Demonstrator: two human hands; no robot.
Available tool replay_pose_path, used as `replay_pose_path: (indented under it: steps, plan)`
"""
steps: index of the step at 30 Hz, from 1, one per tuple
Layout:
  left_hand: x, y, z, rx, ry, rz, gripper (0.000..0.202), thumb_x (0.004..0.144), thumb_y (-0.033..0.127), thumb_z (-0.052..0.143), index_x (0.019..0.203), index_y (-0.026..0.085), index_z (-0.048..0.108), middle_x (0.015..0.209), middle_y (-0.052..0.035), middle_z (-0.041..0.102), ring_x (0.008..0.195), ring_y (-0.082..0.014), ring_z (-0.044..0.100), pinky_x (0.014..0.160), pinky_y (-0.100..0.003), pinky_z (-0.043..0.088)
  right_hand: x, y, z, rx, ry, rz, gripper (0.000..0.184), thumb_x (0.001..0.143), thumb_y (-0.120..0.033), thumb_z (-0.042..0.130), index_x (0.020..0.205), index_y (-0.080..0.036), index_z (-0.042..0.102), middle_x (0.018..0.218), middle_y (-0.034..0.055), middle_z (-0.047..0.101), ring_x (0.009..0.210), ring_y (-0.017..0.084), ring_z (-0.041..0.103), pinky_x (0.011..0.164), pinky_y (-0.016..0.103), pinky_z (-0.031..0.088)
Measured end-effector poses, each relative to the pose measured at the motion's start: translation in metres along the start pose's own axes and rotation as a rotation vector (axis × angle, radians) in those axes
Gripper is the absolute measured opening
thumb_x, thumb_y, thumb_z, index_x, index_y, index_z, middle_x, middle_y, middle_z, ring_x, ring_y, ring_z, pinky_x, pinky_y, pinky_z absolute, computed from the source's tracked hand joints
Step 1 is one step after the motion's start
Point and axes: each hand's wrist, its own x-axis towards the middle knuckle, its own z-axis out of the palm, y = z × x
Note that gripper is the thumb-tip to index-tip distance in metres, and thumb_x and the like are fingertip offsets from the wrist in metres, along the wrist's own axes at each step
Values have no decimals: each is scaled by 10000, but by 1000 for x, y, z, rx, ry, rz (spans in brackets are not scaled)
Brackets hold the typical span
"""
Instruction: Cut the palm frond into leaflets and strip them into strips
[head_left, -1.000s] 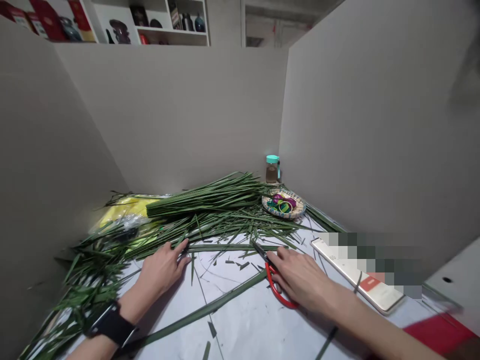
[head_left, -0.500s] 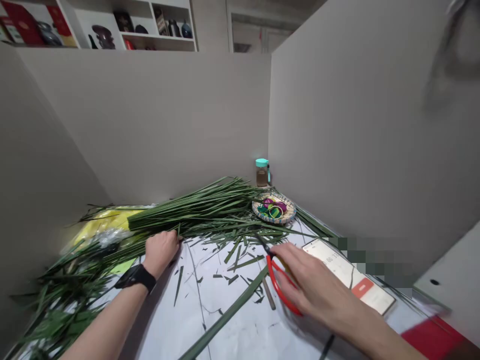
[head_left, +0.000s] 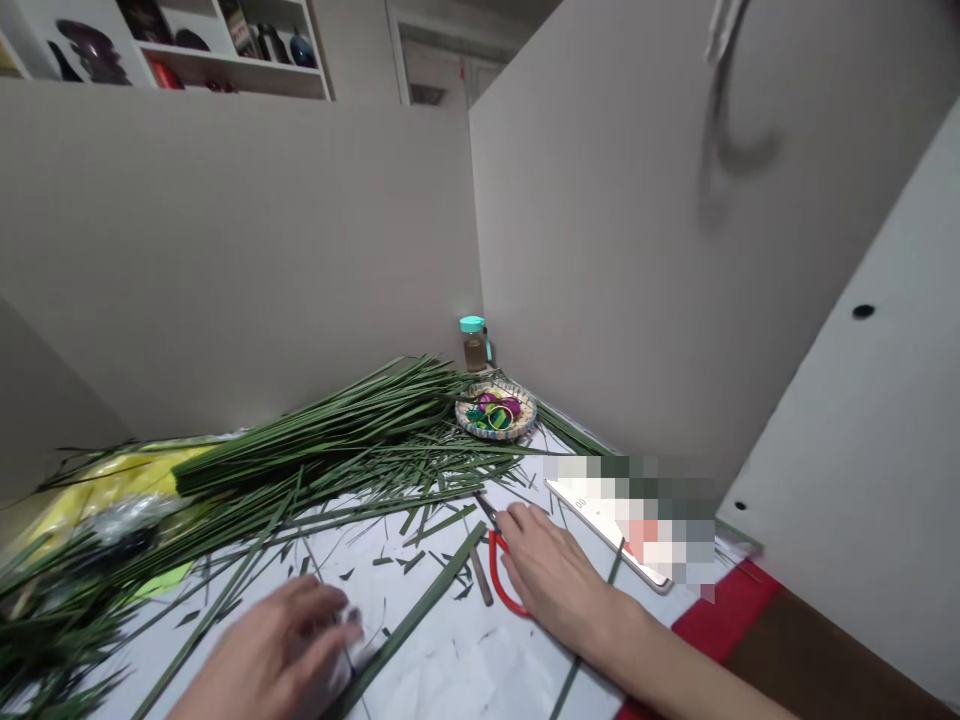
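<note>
Scissors (head_left: 493,560) w/ red handles are lying low over the white sheet (head_left: 480,660), abt centre, dark blades pointing fwd & a bit L, tips nr the edge of the leaf heap. R hand (head_left: 551,570) is gripping them from above, palm down, covering part of the handles; the finger undersides aren't showing.

Wide leaf strip (head_left: 418,612) is slanting from beside the blades down twd L hand (head_left: 274,640). That hand is blurring, fingers half-curled, thumb standing apart, so it's looking loosely open; can't tell if it's touching the strip. Narrow brownish strip (head_left: 481,580) is lying btwn wide strip & red handle. Small leaf scraps (head_left: 412,562) are dotting the sheet; a thin strip (head_left: 566,690) is running beneath R forearm.

Farther out, a big leaf bundle (head_left: 322,425) is lying across the back on looser leaves, w/ yellow plastic (head_left: 105,490) showing at its L end. Woven basket (head_left: 525,422) is sitting at the bundle's R end, holding purple & green bits plus a ring. Teal-lidded bottle (head_left: 474,352) is standing just behind, in the corner. Phone (head_left: 592,505), pt'ly pixelated, is lying R of R hand.
</note>
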Motion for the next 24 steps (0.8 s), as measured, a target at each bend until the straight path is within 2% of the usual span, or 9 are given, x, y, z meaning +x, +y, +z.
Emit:
replay_pose_path:
  steps: [2, 4, 8, 11, 13, 15, 17, 21, 24]
  plan:
    - [-12, 20, 7, -86, -158, 62, 223, 888, 423, 538, 930, 298, 717, 932, -53, 718, 798, -246, 689, 706, -309, 526, 2, 2, -8, 21, 39, -35, 411, 885, -56, 457, 1265, -180, 551, 1288, 154, 587, 1200, 285, 557, 958, 433, 494]
    - [-17, 29, 14, -87, -204, 66, 176, 900, 326, 511, 929, 279, 678, 956, -60, 709, 818, -238, 686, 719, -306, 510, -8, 7, -20, 44, 58, -87, 371, 888, -71, 473, 1211, -221, 580, 1246, 109, 618, 1149, 250, 578, 952, 400, 491]
    - [-3, 18, 17, 44, -158, 66, 199, 920, 182, 404, 835, 239, 576, 896, -59, 683, 794, -202, 668, 707, -282, 471, -48, 24, -35, 75, 76, -195, 247, 864, -65, 493, 934, -256, 632, 932, 55, 680, 859, 226, 628, 775, 360, 523]
    - [20, 3, 4, 126, -101, 53, 198, 908, 162, 390, 753, 238, 486, 793, -42, 638, 699, -203, 625, 647, -297, 427, -69, 36, -28, 19, 72, -240, 261, 749, -17, 540, 845, -249, 609, 893, 66, 681, 787, 247, 625, 708, 372, 516]
    - [35, -4, -8, 166, -42, 37, 200, 926, 170, 352, 778, 239, 467, 806, -44, 620, 702, -207, 614, 640, -304, 409, -71, 39, -20, -33, 52, -252, 282, 687, -1, 561, 830, -241, 596, 896, 74, 685, 767, 258, 630, 679, 378, 511]
    - [49, -8, -19, 208, 34, 5, 227, 953, 181, 288, 833, 235, 472, 851, -60, 610, 732, -216, 617, 641, -308, 404, -66, 40, -18, -89, 49, -280, 289, 669, 18, 549, 802, -236, 583, 864, 69, 685, 733, 254, 628, 650, 373, 495]
    - [60, -11, -25, 251, 109, -34, 256, 960, 174, 250, 890, 228, 490, 889, -79, 605, 761, -233, 625, 629, -312, 399, -58, 39, -27, -142, 92, -313, 292, 703, 45, 501, 791, -224, 574, 830, 63, 675, 686, 232, 612, 611, 355, 465]
    - [69, -21, -18, 295, 195, -66, 329, 920, 96, 269, 1015, 227, 556, 893, -82, 628, 786, -248, 657, 630, -314, 406, -25, 32, -74, -163, 271, -324, 335, 863, 56, 356, 879, -175, 598, 899, 98, 648, 760, 215, 596, 633, 331, 446]
    - [68, -32, -8, 274, 225, -25, 363, 938, 123, 274, 1110, 226, 576, 942, -95, 650, 821, -249, 670, 678, -318, 441, 23, 27, -109, -134, 326, -312, 319, 898, 33, 368, 851, -165, 613, 872, 89, 622, 777, 202, 565, 661, 321, 439]
